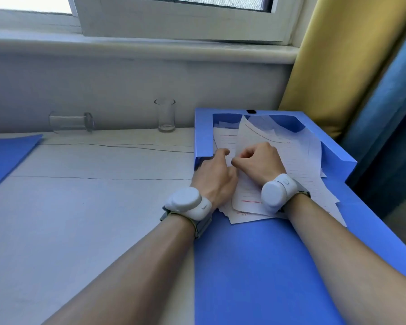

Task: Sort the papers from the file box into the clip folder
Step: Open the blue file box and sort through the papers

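Observation:
An open blue file box lies on the table at the right, its lid flat toward me. A loose pile of lined white papers fills the box and spills onto the lid. My right hand pinches the left edge of the top sheet, which curls upward. My left hand rests on the pile beside it, its fingers on the papers near the box's left wall. A blue clip folder lies at the table's far left edge, only partly in view.
An upright drinking glass stands at the wall behind the table. Another glass lies on its side further left. A yellow curtain and a blue curtain hang at the right, close behind the box.

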